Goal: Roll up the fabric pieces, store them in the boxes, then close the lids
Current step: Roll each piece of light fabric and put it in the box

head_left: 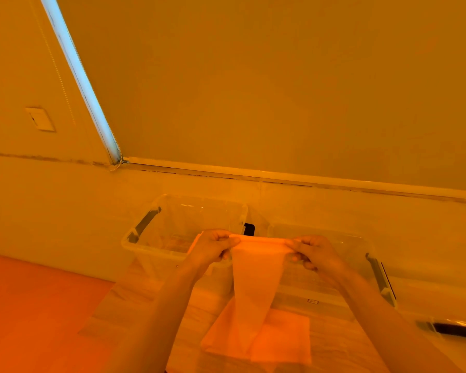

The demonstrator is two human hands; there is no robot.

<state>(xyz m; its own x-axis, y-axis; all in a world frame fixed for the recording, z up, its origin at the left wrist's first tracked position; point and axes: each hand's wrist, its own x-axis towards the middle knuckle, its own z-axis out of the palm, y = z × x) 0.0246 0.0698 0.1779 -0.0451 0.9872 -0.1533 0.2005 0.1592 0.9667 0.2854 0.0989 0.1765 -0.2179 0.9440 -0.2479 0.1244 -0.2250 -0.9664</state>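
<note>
A pale fabric piece [254, 281] hangs in the air, its top edge rolled into a thin tube. My left hand [213, 246] pinches the left end of that roll and my right hand [311, 251] pinches the right end. The fabric's lower end reaches down to a stack of flat fabric pieces [283, 340] on the table. Behind my hands stand two clear plastic boxes without lids: the left box [156, 238] with a grey handle clip, and the right box [361, 246]. Something pale lies in the bottom of the left box.
The boxes stand on a light table [135, 300] against a wall with a roller blind [280, 90]. A clear lid with a dark handle [452, 328] lies at the right edge. An orange surface [33, 305] lies to the left of the table.
</note>
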